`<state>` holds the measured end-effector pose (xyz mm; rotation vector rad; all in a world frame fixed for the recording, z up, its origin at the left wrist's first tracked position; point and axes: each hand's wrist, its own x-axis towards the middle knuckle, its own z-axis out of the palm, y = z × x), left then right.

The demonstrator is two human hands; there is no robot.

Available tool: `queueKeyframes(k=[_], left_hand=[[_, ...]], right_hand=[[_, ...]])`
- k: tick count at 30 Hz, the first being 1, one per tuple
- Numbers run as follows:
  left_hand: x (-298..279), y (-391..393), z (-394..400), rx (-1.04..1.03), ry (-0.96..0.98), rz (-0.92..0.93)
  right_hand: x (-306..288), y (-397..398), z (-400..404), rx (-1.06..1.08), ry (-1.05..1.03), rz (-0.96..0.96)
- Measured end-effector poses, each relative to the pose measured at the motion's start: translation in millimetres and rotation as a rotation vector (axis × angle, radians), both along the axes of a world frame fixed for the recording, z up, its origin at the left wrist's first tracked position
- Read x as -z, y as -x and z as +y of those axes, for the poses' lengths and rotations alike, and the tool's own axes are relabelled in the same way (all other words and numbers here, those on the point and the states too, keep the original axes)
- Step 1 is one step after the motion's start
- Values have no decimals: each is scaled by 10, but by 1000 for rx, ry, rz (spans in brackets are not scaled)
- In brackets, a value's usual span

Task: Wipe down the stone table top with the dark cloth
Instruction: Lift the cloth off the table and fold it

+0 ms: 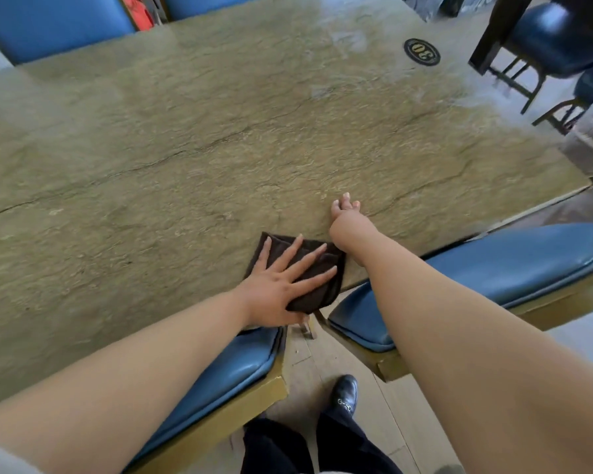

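Observation:
A dark brown folded cloth (pixel 317 292) lies on the olive stone table top (pixel 185 148) at its near edge. My left hand (pixel 281 285) presses flat on the cloth with fingers spread. Just beyond the cloth, my right hand (pixel 348 215) rests on the stone on its fingertips, wrist bent, with nothing in it. The far right part of the table looks pale and streaked.
A round black disc marked 30 (pixel 421 52) sits on the table's far right. Blue padded chairs stand at the near edge (pixel 493 268) (pixel 226 367) and at the far side (pixel 55 22). Dark chairs (pixel 541 39) stand beyond the right corner. My shoe (pixel 345 393) is on the floor.

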<state>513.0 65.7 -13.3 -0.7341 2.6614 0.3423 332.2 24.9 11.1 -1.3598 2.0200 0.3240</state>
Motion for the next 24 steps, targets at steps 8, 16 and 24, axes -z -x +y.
queueKeyframes(k=[8, 16, 24], left_hand=[[-705, 232, 48, -116, -593, -272], [-1368, -39, 162, -747, -1349, 182], [-1586, -103, 350, -918, -1401, 835]], right_hand=[[-256, -57, 80, 36, 28, -45], [-744, 40, 483, 477, -17, -719], [-904, 299, 1056, 555, 52, -1182]])
